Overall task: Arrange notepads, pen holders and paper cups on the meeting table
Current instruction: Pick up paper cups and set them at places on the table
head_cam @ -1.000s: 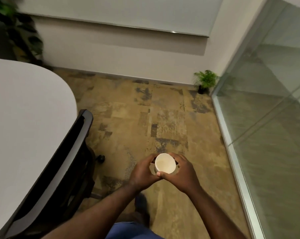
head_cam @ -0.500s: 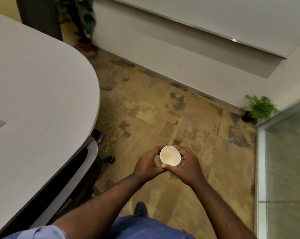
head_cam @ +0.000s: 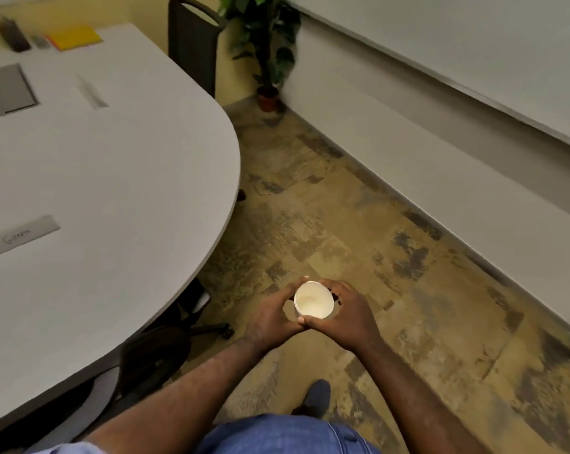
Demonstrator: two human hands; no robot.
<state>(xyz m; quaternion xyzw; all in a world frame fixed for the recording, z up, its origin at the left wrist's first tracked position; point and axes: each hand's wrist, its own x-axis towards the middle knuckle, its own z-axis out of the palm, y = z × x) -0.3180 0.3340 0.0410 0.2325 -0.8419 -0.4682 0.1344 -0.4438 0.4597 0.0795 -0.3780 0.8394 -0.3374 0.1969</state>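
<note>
A: What are the hands doing?
B: The left hand and right hand both curl round one paper cup, upright, over the floor.
A: And the table?
B: To the left; a yellow notepad lies at its far end.
</note>
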